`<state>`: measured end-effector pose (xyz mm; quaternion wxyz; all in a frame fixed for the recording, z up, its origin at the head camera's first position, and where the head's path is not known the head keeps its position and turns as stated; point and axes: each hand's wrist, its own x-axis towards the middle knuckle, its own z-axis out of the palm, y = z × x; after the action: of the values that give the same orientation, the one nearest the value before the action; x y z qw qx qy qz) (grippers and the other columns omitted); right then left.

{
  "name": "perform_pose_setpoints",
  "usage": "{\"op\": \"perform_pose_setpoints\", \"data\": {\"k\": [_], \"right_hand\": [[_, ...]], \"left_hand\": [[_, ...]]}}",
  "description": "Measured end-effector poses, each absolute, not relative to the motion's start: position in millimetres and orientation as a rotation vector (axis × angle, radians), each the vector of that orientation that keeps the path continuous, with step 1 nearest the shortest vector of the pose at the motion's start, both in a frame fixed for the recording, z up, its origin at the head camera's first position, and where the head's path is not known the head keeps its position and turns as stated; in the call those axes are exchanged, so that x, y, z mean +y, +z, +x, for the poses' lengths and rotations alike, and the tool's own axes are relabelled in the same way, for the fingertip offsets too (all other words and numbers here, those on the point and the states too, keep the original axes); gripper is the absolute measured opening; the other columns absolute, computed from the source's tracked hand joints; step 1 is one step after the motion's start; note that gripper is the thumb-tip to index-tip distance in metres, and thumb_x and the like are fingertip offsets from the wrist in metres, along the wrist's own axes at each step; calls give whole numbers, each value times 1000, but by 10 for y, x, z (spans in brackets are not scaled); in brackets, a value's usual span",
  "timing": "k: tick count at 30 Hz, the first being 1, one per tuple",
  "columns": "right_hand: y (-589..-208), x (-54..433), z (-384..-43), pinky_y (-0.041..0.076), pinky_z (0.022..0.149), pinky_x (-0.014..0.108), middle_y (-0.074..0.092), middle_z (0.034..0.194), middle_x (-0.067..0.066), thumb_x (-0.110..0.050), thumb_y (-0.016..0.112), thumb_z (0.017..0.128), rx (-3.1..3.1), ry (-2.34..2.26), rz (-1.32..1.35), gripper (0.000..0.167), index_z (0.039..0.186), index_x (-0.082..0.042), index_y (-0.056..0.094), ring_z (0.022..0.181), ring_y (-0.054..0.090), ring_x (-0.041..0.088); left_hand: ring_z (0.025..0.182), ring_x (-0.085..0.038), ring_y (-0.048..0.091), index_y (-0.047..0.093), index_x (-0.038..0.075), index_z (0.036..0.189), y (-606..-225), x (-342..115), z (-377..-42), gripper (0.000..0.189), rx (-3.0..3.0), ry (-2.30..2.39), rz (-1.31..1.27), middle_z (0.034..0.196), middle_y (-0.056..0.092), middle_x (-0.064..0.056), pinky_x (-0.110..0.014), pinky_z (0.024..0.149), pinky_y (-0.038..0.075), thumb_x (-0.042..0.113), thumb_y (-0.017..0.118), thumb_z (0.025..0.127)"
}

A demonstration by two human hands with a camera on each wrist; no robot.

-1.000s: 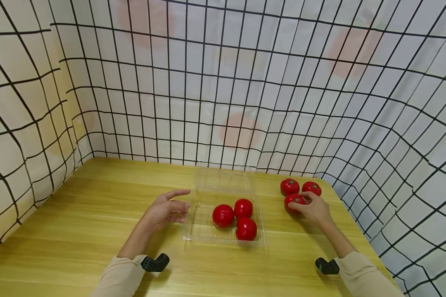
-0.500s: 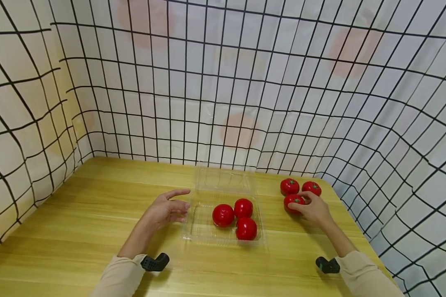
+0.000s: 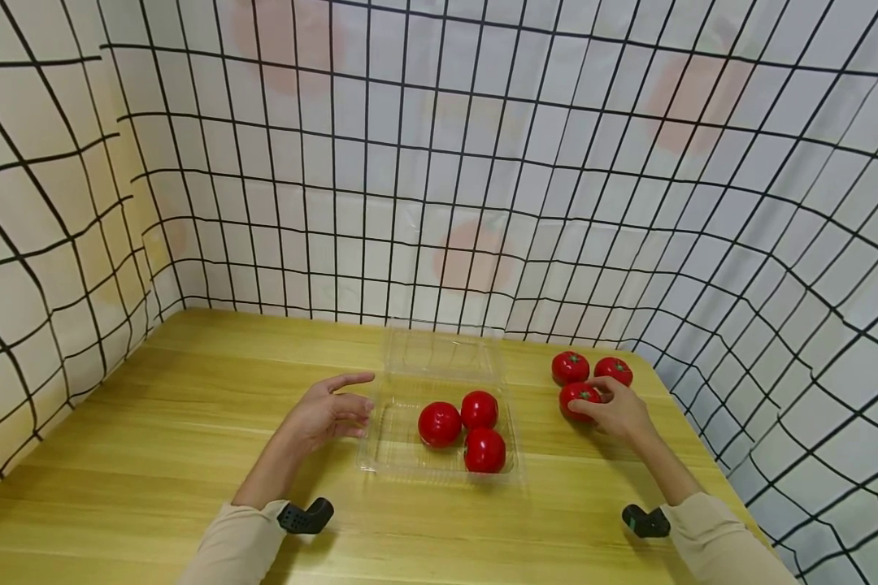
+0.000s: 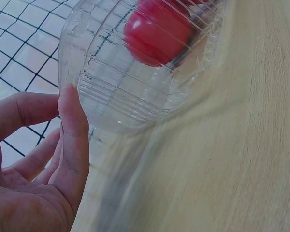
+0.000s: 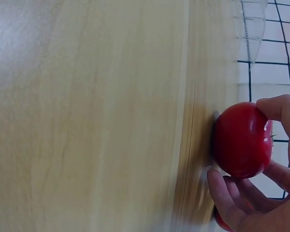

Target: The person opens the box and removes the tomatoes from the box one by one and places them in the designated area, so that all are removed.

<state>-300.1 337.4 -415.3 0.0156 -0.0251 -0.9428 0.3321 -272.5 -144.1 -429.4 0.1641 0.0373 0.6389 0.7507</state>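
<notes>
And there's the right hand (image 3: pixel 618 413) gripping a glossy round red tomato (image 5: pixel 239 140), the clear plastic hinged box (image 3: pixel 397 448) off to its left, beside the relaxed left hand (image 3: pixel 328 414).

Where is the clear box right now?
In the head view, the box is at lower centre on the table, between the left hand and the right hand.

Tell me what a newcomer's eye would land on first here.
Probably the three round red fruits grouped in the open clear container, toward its right side. Next, the right hand gripping a red tomato right of the container, with two more tomatoes behind. The left hand is at the container's left edge.
</notes>
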Motion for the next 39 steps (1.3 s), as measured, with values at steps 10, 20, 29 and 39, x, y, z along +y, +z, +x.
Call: {"op": "perform_pose_setpoints", "data": {"k": [10, 20, 29, 39], "right_hand": [[-4146, 3385, -2986, 61, 69, 32, 58, 127, 32, -44, 75, 90, -2940, 1030, -81, 70, 139, -1, 52, 96, 64, 31], [-4105, 3389, -2974, 61, 76, 35, 55, 135, 32, -48, 74, 89, -2954, 1029, -83, 76, 144, -2, 49, 112, 60, 39], [-3991, 3361, -2976, 54, 90, 51, 58, 134, 31, -52, 74, 88, -2905, 873, -117, 81, 146, -2, 47, 118, 55, 43], [-3825, 3156, -2953, 56, 94, 55, 57, 134, 29, -45, 76, 88, -2882, 874, -80, 75, 146, -4, 49, 121, 55, 42]], "left_hand": [[76, -17, 66, 41, 4, 153, -4284, -1433, -2722, 64, 1823, 2142, 95, 90, 64, -6, -29, 65, 62, 2, 66, 94], [77, -18, 67, 41, 5, 154, -4286, -1432, -2725, 64, 1820, 2144, 106, 91, 64, -6, -29, 65, 62, 1, 65, 95], [77, -18, 66, 40, 4, 154, -4294, -1436, -2729, 65, 1816, 2149, 106, 91, 64, -5, -29, 65, 62, 2, 66, 94], [76, -17, 66, 40, 4, 154, -4293, -1431, -2728, 64, 1816, 2149, 107, 91, 64, -6, -29, 64, 62, 1, 64, 95]]}}
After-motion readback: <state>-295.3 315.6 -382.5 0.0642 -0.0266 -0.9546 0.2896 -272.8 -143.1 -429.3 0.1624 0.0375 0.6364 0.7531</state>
